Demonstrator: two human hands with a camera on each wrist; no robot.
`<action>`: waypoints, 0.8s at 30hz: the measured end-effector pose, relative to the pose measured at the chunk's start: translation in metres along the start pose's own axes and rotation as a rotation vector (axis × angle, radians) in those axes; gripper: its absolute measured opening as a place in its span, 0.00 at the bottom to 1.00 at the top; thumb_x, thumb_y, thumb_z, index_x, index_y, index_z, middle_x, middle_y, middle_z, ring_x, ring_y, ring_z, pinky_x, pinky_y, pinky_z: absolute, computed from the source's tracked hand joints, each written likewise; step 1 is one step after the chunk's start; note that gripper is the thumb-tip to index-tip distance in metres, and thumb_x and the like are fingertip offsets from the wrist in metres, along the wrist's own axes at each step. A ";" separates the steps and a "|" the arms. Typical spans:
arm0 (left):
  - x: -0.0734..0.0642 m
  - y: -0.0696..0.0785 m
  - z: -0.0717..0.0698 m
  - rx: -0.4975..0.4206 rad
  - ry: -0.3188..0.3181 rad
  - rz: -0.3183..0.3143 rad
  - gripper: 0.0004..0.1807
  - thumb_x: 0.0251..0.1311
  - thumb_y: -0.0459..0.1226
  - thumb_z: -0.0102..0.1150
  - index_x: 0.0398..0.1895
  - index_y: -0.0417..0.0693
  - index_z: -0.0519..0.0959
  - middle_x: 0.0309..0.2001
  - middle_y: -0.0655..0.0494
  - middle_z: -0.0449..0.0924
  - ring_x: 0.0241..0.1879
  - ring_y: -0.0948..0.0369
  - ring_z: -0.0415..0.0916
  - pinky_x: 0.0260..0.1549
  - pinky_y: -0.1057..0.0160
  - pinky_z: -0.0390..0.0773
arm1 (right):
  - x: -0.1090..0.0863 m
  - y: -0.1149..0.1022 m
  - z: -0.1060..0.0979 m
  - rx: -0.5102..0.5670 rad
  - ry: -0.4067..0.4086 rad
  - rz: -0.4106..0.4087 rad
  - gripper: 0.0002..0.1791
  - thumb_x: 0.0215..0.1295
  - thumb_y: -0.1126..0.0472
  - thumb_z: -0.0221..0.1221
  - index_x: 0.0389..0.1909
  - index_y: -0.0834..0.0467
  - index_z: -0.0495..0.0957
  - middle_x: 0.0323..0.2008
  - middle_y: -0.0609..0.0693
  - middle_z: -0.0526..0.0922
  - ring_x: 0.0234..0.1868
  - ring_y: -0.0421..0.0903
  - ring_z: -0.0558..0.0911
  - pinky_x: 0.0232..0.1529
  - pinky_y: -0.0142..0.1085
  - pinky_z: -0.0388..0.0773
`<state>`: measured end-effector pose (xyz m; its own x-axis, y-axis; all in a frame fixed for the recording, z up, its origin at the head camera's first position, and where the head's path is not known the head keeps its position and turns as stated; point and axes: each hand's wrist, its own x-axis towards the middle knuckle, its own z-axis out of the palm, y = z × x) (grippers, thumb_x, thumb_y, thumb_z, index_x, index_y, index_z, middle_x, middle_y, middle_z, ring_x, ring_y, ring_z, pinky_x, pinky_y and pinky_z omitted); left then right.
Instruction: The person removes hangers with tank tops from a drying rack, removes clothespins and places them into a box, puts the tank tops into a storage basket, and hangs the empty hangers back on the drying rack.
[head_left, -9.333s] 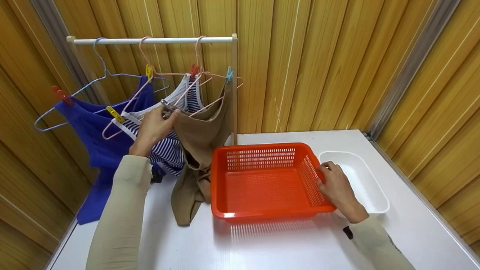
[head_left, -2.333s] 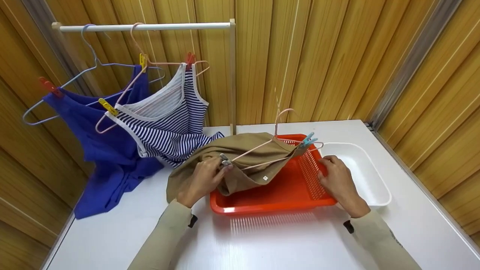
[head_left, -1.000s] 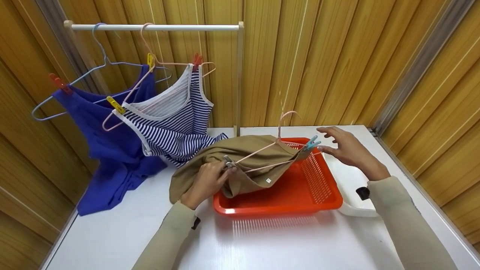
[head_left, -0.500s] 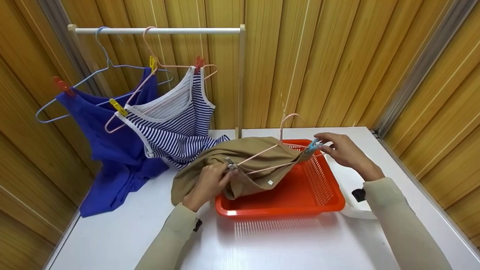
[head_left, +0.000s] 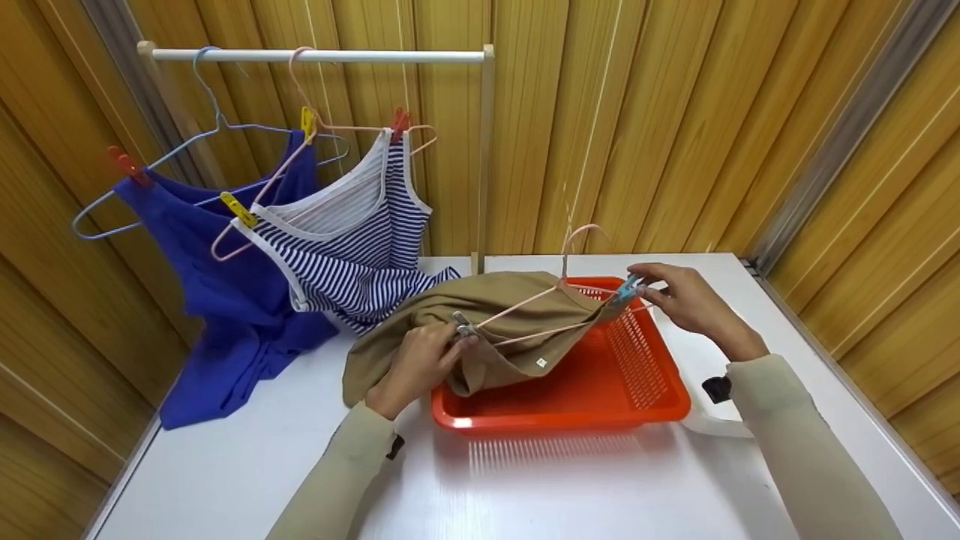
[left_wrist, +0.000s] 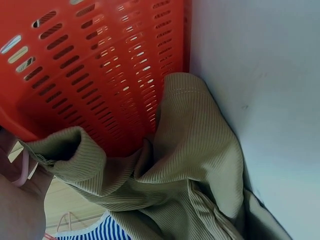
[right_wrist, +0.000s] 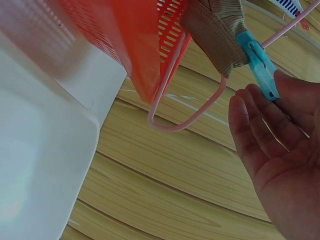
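Note:
Brown ribbed trousers lie partly over the red basket, clipped to a pink hanger. My left hand grips the hanger's near end beside a grey clothespin; the exact finger contact is partly hidden. In the left wrist view, the pink hanger end lies against the left hand. My right hand pinches a light blue clothespin at the far waist corner. The right wrist view shows this blue clothespin still on the cloth, its tail between thumb and fingers of the right hand.
A white rod at the back left bears a blue garment and a striped tank top on hangers, held by red and yellow clothespins. A white tub stands right of the basket, partly under my right forearm.
The hanger with the trousers has come off the rod to the basket in my left hand. My right hand has let go of the basket rim and taken hold of the blue clothespin.

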<state>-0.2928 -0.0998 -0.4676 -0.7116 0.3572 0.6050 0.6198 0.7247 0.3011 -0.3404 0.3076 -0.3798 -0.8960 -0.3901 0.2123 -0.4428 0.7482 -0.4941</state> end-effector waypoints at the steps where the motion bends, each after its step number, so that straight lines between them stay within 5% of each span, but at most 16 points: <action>1: 0.000 0.000 0.000 0.000 -0.004 -0.002 0.14 0.67 0.46 0.58 0.30 0.46 0.76 0.20 0.54 0.71 0.24 0.57 0.73 0.26 0.59 0.73 | 0.000 0.000 0.000 -0.006 0.005 -0.006 0.20 0.68 0.69 0.57 0.61 0.62 0.74 0.52 0.61 0.83 0.52 0.59 0.83 0.49 0.52 0.81; 7: 0.003 0.001 -0.001 -0.018 -0.031 -0.014 0.15 0.68 0.47 0.56 0.28 0.48 0.75 0.20 0.57 0.68 0.23 0.60 0.69 0.26 0.63 0.70 | 0.001 0.006 0.000 -0.081 0.106 -0.106 0.13 0.63 0.69 0.62 0.49 0.61 0.82 0.43 0.57 0.87 0.40 0.52 0.85 0.39 0.43 0.84; 12: 0.001 0.002 -0.003 -0.039 -0.043 -0.018 0.13 0.67 0.46 0.57 0.29 0.48 0.77 0.21 0.57 0.70 0.24 0.61 0.69 0.27 0.64 0.70 | 0.000 0.008 0.003 -0.143 0.214 -0.209 0.08 0.59 0.68 0.66 0.39 0.57 0.86 0.35 0.50 0.89 0.29 0.41 0.82 0.28 0.28 0.75; 24: 0.001 -0.001 -0.002 -0.040 -0.032 -0.014 0.15 0.68 0.48 0.55 0.27 0.49 0.75 0.20 0.58 0.68 0.23 0.61 0.68 0.25 0.63 0.69 | 0.002 -0.005 -0.006 -0.186 0.347 -0.283 0.05 0.55 0.70 0.69 0.31 0.58 0.87 0.27 0.51 0.88 0.23 0.35 0.74 0.25 0.25 0.68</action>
<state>-0.2934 -0.1011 -0.4656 -0.7305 0.3662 0.5764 0.6216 0.7060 0.3393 -0.3400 0.3059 -0.3717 -0.6834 -0.4139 0.6014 -0.6412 0.7341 -0.2234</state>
